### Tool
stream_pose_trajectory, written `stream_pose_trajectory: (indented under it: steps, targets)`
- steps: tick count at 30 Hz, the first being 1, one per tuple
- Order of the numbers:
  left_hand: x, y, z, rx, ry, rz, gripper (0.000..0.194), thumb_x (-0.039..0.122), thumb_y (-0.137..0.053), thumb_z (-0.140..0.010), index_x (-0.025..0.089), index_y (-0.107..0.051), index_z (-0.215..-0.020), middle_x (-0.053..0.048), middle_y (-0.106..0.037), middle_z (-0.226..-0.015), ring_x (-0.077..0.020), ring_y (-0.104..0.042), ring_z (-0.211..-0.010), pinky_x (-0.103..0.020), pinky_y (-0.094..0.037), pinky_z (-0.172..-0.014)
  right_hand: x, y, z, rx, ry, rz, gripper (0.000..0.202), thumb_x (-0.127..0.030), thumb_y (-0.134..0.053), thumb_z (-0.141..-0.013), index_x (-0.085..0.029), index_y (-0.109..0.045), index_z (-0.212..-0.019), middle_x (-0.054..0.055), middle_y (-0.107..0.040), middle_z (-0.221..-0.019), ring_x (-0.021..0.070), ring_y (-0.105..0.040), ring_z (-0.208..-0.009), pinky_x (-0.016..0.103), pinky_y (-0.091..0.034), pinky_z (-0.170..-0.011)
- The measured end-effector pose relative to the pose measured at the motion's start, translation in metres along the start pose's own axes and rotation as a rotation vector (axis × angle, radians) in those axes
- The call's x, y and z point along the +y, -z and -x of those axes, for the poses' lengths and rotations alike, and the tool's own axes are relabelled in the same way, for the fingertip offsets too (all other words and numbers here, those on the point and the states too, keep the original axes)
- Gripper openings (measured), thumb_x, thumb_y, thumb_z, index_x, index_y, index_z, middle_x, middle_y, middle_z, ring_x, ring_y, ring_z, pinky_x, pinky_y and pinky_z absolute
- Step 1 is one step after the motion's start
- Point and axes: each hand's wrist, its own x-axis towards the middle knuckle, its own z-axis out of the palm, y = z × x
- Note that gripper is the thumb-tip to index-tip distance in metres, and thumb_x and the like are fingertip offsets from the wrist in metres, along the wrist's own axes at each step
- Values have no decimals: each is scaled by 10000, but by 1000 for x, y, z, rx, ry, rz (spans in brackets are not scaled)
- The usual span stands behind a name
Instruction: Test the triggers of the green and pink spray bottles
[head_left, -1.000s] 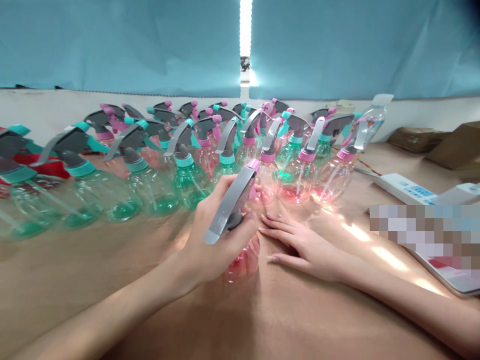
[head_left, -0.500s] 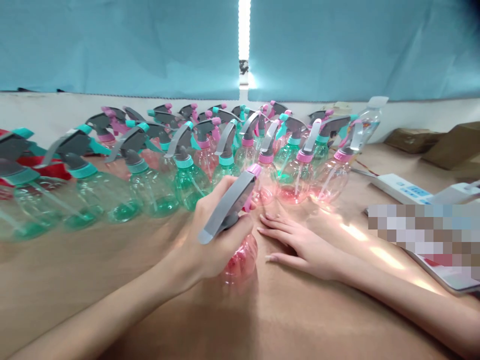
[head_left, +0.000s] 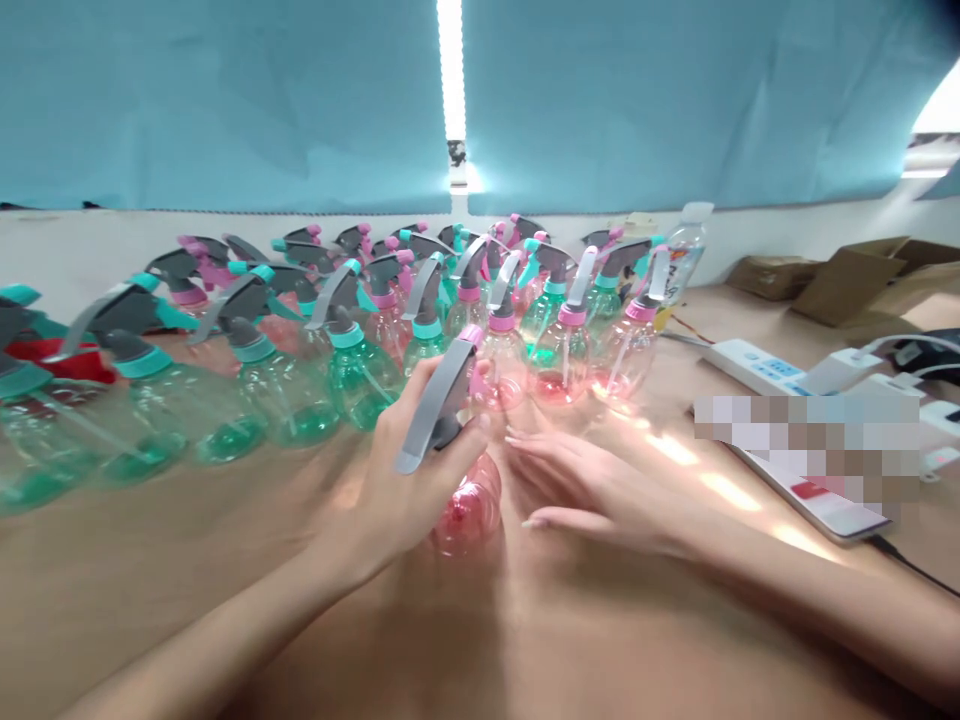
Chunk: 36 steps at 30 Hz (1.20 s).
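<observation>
A clear pink spray bottle (head_left: 471,505) with a grey and pink trigger head stands on the brown table (head_left: 337,640) in front of me. My left hand (head_left: 409,470) is wrapped round its neck and upper body. Just to the right, my right hand (head_left: 577,485) hovers or rests low by the table, fingers apart and holding nothing; whether it touches the surface is unclear. Behind my hands stand rows of spray bottles, among them a green one (head_left: 364,375) and a pink one (head_left: 562,360), with grey trigger heads and teal or pink collars.
At the right are a white power strip (head_left: 757,366) with plugs, a phone-like device (head_left: 840,510) partly pixelated, and cardboard boxes (head_left: 851,280). A clear drink bottle (head_left: 686,250) stands behind the spray bottles. Something red (head_left: 67,360) lies at the far left.
The view has turned slightly right, so the scene sits further left and more boxes and plugs show. My right hand's fingers look more bunched and blurred. My left hand keeps its hold.
</observation>
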Motion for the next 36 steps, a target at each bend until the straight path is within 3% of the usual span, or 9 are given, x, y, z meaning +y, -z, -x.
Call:
stream_pose_trajectory:
  steps: [5, 10, 14, 17, 20, 25, 29, 33, 36]
  targets:
    - [8, -15, -2, -52, 2, 13, 249, 184, -556, -806, 255, -561, -1045, 53, -533, -759, -113, -473, -585, -242, -412, -555, -16, 17, 16, 57, -34, 54, 725, -574, -626, -887, -224, -392, -1478, 128, -602, -1369, 311, -631, -1143, 465, -549, -916]
    - [12, -47, -3, -82, -35, 111, 229, 229, -586, -836, 264, -531, -1056, 69, -510, -709, -116, -479, -569, -262, -421, -573, -19, 27, 32, 148, -36, 40, 814, -559, -658, -870, -302, -265, -1535, 100, -591, -1379, 329, -594, -1193, 498, -513, -949]
    - [20, -77, -3, -102, -102, 166, 287, 326, -630, -872, 266, -524, -1132, 28, -583, -867, -150, -585, -753, -306, -484, -710, -23, 35, 40, 196, -28, 11, 710, -516, -719, -833, -287, -415, -1433, 83, -631, -1303, 335, -582, -1197, 514, -458, -1022]
    - [33, -98, -5, -153, -92, 201, 324, 356, -645, -873, 234, -526, -1149, -32, -604, -1033, -210, -611, -955, -379, -504, -850, -25, 35, 46, 291, -77, -63, 715, -489, -758, -803, -253, -429, -1393, 104, -606, -1320, 336, -571, -1202, 507, -477, -1002]
    - [45, -116, -10, -217, -78, 226, 396, 370, -655, -864, 225, -505, -1200, -78, -595, -1163, -267, -596, -1080, -445, -504, -918, -20, 33, 52, 387, -133, -144, 609, -417, -752, -822, -250, -462, -1331, 102, -610, -1293, 303, -602, -1145, 462, -530, -919]
    - [54, -130, -17, -291, -79, 156, 686, 443, -733, -774, 230, -413, -1342, -130, -516, -1365, -358, -500, -1257, -572, -437, -1023, 2, 44, 64, 349, -172, -238, 443, -340, -760, -805, -257, -551, -1187, 58, -659, -1187, 258, -654, -1025, 395, -566, -830]
    - [42, -130, -16, -345, -57, 102, 741, 459, -699, -794, 248, -346, -1410, -136, -443, -1467, -362, -399, -1374, -607, -344, -1110, 31, 68, 75, 385, -269, -198, 583, -419, -778, -776, -273, -531, -1283, 71, -672, -1219, 310, -667, -1053, 445, -573, -838]
    - [13, -129, -12, -379, -26, 29, 568, 497, -616, -870, 235, -410, -1330, -141, -491, -1422, -338, -480, -1313, -591, -392, -1083, 65, 101, 77, 464, -425, -84, 510, -515, -773, -755, -268, -619, -1174, 76, -712, -1143, 350, -672, -1048, 533, -555, -881]
    - [-8, -134, -10, -433, -139, -116, 410, 356, -566, -916, 235, -425, -1282, -116, -529, -1349, -300, -499, -1281, -556, -398, -1082, 90, 126, 69, 490, -429, -39, 476, -511, -804, -718, -257, -661, -1094, 74, -718, -1111, 351, -682, -1008, 554, -545, -884]
